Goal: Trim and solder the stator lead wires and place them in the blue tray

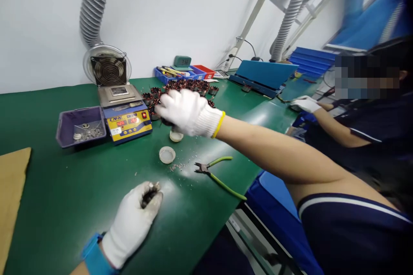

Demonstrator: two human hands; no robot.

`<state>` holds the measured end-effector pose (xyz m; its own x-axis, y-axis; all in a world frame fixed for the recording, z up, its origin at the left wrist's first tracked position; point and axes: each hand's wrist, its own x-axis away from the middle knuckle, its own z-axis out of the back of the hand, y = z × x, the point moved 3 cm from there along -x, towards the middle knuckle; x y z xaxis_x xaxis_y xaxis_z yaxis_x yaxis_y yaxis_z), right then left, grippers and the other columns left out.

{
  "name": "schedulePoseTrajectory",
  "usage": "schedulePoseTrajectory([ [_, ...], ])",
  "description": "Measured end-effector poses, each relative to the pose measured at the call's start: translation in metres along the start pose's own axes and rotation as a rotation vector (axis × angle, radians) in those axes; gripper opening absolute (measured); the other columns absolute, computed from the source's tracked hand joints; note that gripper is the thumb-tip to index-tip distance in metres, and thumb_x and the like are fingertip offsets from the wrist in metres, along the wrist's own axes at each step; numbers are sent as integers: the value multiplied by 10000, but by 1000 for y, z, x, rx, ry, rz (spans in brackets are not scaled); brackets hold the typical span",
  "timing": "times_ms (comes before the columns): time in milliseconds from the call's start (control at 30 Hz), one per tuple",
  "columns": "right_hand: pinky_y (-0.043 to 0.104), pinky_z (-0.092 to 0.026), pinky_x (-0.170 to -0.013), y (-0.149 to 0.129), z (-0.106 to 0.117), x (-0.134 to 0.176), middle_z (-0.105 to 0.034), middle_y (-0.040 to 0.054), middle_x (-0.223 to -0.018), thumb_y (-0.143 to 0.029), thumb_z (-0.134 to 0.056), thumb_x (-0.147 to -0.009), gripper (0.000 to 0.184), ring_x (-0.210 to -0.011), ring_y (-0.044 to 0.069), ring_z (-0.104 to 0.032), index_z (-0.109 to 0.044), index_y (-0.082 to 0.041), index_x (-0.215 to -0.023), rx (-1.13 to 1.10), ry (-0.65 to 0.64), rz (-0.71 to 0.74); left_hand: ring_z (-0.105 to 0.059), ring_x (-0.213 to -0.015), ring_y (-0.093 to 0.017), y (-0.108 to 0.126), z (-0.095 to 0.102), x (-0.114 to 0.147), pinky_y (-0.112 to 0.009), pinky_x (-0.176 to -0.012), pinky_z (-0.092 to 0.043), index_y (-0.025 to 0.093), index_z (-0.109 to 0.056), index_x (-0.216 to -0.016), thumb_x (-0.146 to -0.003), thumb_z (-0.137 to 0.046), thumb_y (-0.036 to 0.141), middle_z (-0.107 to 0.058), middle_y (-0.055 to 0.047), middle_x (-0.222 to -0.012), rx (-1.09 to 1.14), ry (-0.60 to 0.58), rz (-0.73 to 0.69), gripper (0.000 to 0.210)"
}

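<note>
My left hand, in a white glove with stained fingertips, is closed above the green table. Its fingers curl around a dark thing that they mostly hide. My right hand, also gloved in white, reaches out in front of the copper-wound motor stators. Motion smears its fingers, and something dark shows beneath them. Just below that hand is a small round pot. Closer to me sits a shallow white cap beside scattered metal clippings. Side cutters with green handles lie spread on the table.
A yellow and blue solder pot stands at the back left, with a fan behind it. Left of it is a purple tray of metal scraps. Cardboard lies far left. A co-worker's gloved hand is at right.
</note>
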<state>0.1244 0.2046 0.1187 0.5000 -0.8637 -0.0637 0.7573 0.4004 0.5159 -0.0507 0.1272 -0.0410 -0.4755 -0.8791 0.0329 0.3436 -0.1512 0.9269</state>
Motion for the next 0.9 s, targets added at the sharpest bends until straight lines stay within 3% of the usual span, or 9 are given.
schedulePoseTrajectory([
  [67, 453, -468, -737, 16, 18, -33, -496, 155, -1151, -216, -630, -743, 424, -989, 343, -499, -522, -158, -1149, 5, 62, -67, -611, -840, -252, 3, -1, 0, -387, -793, -467, 180, -614, -866, -837, -479, 399, -666, -86, -884, -53, -21, -4, 260],
  [200, 503, -457, -813, 34, 42, -113, -479, 166, -1185, -151, -548, -807, 408, -1071, 381, -493, -504, -104, -1210, -98, 102, -261, -597, -776, -233, 5, -1, 1, -356, -737, -458, 202, -584, -816, -829, -463, 352, -652, -64, -826, -99, -30, 0, 193],
  [367, 475, -470, -820, 25, 30, -184, -506, 204, -1173, -71, -603, -724, 544, -1075, 374, -519, -477, -57, -1253, -83, 107, -242, -586, -766, -223, 3, -2, 3, -341, -722, -443, 209, -562, -798, -828, -448, 324, -643, -59, -809, -121, -26, -34, 165],
  [533, 446, -473, -832, 13, 8, -199, -523, 216, -1155, -105, -631, -713, 541, -1069, 347, -543, -498, -59, -1236, -67, 56, -203, -588, -794, -244, 4, -3, 1, -370, -744, -438, 202, -580, -809, -800, -446, 338, -651, -78, -833, -113, -37, -3, 191],
  [667, 452, -475, -828, 27, 8, -195, -521, 206, -1149, -218, -716, -658, 599, -1055, 351, -541, -529, -80, -1210, -84, 62, -222, -587, -795, -244, 4, -2, 0, -367, -742, -437, 206, -586, -806, -797, -453, 328, -652, -72, -830, -115, -37, 5, 181],
  [767, 442, -476, -801, 48, 12, -190, -551, 164, -1093, -395, -750, -623, 576, -973, 315, -563, -605, -117, -1107, -278, 122, -257, -587, -782, -242, 4, -2, 1, -364, -730, -439, 207, -585, -797, -794, -453, 313, -650, -70, -819, -123, -38, -1, 170],
  [900, 372, -494, -659, 67, 5, -190, -602, 114, -814, -573, -565, -758, 527, -732, 213, -584, -645, -95, -965, -678, 134, -437, -590, -754, -226, 5, -2, 1, -339, -701, -440, 217, -571, -770, -787, -463, 298, -646, -57, -790, -123, -22, -13, 136],
])
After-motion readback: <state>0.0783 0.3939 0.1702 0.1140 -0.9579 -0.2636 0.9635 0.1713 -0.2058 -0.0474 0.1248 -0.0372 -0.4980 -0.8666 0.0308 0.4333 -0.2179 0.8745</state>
